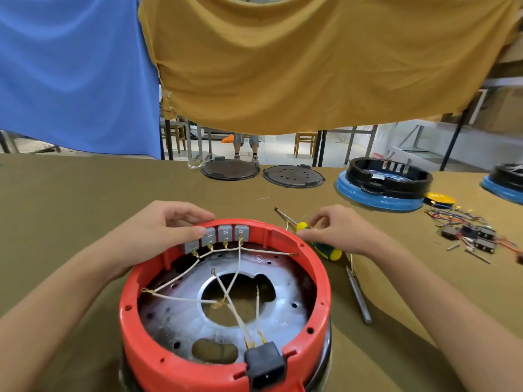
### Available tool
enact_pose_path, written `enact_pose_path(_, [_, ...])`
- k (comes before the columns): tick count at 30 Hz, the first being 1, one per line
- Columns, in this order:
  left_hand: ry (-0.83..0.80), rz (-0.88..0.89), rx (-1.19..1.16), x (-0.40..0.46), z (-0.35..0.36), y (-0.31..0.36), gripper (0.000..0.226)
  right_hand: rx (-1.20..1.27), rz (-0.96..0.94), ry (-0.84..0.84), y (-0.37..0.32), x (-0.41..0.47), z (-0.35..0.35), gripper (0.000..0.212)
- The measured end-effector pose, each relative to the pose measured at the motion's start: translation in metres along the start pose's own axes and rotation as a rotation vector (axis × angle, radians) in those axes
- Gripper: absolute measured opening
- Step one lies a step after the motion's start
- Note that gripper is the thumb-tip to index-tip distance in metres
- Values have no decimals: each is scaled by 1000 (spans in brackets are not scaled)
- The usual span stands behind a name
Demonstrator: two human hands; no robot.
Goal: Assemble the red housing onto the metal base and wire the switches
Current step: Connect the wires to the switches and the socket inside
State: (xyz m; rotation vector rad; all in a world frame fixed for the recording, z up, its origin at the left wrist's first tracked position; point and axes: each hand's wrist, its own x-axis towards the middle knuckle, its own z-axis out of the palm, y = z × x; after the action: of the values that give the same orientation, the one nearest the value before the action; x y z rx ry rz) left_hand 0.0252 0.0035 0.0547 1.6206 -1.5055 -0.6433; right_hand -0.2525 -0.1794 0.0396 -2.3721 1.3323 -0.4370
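Four grey plastic switches (216,238) seated in the far wall of the round red plastic housing (226,306).
Left hand (167,230) pressing flat fingers on leftmost switches; right hand (336,230) just right of housing, pinching the yellow-green screwdriver (317,239), shaft pointing far-left, switches left of that grip.

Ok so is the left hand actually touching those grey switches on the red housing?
Touching. In the head view the left hand lies over the far rim of the red housing, and its fingertips press against the leftmost grey switches, with no gap visible.
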Motion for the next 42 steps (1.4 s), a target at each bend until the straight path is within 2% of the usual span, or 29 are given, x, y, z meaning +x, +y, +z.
enact_pose_path(3, [12,9,-28,1,3,-1,24,-211,-24,96,-1,3,6,40])
enact_pose_path(5, [17,15,-39,1,6,-1,24,-275,-143,186,-1,5,8,39])
enact_pose_path(8, [19,21,-60,0,11,0,24,-377,-384,54,-9,9,23,39])
enact_pose_path(10, [25,20,-70,0,12,0,23,-475,-470,-30,-14,13,34,26])
enact_pose_path(12, [26,15,-80,0,12,0,22,-558,-541,4,-16,18,36,18])
enact_pose_path(14, [20,13,-87,0,12,-1,22,-571,-603,35,-15,22,37,19])
enact_pose_path(18, [18,5,-95,-1,12,-1,21,-542,-616,9,-11,23,40,20])
enact_pose_path(22, [13,4,-81,-1,12,0,20,-223,-443,252,-10,20,32,6])
enact_pose_path(24, [7,0,-88,-2,12,1,20,16,-383,308,-10,13,28,8])
enact_pose_path(30, [-51,6,-120,-5,14,6,22,553,-402,183,-34,-13,10,15])
enact_pose_path(33, [-113,-5,-109,-7,13,11,26,994,-406,19,-53,-26,-2,11])
enact_pose_path(35, [-146,1,-82,-9,12,13,29,1196,-397,-77,-63,-33,-5,14])
enact_pose_path(38, [-133,50,-21,-11,12,19,25,1269,-348,-81,-76,-39,-1,16])
enact_pose_path(42, [-4,231,82,-12,14,26,17,1352,-284,-95,-82,-44,5,14])
